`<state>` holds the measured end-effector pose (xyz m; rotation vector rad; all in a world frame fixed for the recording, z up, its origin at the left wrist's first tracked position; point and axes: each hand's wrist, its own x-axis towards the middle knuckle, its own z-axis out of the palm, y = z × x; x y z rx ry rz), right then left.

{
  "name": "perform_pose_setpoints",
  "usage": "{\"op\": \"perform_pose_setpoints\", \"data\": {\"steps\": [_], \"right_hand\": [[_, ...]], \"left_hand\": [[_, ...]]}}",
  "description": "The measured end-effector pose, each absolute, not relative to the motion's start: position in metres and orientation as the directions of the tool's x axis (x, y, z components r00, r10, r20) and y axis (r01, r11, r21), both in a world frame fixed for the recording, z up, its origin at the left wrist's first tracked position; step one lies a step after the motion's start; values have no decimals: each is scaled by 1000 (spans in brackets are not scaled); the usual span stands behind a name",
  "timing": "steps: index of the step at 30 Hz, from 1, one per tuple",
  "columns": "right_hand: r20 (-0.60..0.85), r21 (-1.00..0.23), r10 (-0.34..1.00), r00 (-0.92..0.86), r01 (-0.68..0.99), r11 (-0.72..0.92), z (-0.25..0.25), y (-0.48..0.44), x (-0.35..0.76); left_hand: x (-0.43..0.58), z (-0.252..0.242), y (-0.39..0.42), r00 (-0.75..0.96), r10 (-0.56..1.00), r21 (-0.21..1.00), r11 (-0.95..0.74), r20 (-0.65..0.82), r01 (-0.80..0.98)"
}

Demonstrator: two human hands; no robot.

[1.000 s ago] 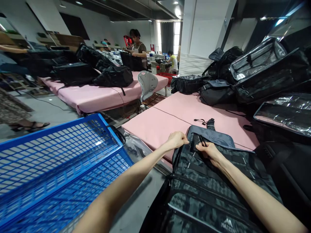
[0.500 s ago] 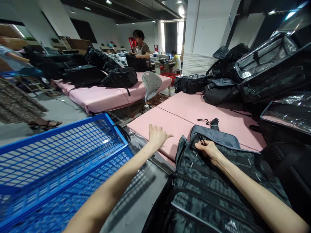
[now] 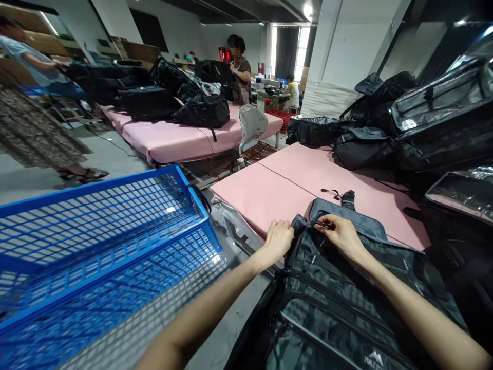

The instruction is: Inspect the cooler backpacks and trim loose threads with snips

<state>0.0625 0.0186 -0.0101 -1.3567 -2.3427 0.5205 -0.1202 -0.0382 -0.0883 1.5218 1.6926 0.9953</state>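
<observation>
A dark camouflage backpack (image 3: 327, 313) lies in front of me on the table's near edge, with a pale logo low on its front. Its grey-blue top flap (image 3: 348, 218) is folded back onto the pink surface. My left hand (image 3: 280, 239) has its fingers curled over the upper left corner of the backpack; the fingertips are partly hidden. Close beside it, my right hand (image 3: 341, 235) pinches a dark zipper pull at the top edge of the bag. Beyond the flap rest a black strap end (image 3: 348, 199) and a thin cord.
A blue plastic basket (image 3: 115, 190) stands to my left. More black bags, some with silver linings (image 3: 423, 103), are piled at the right of the pink table (image 3: 269, 190). Behind are a grey chair (image 3: 252, 126), a second pink table (image 3: 173, 141) with bags, and several people.
My left hand has moved right and down from above the table, fingers spread, to the backpack's corner, where it now grips. My right hand stays at the top edge. The view has shifted slightly.
</observation>
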Motion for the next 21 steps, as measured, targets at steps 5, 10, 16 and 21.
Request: {"op": "perform_pose_setpoints", "data": {"steps": [5, 10, 16, 21], "right_hand": [[127, -411, 781, -612, 684, 603, -11, 20, 32], [-25, -100, 833, -552, 831, 547, -5, 34, 28], [-15, -20, 815, -579, 815, 579, 7, 52, 30], [-80, -98, 812, -578, 816, 570, 2, 72, 14]], "left_hand": [[-135, -101, -33, -148, 977, 984, 165, -153, 71], [-132, -98, -37, -181, 963, 966, 162, -200, -204], [-122, -89, -35, -83, 971, 869, 161, -224, -467], [-124, -104, -30, -57, 962, 738, 166, -267, -655]]}}
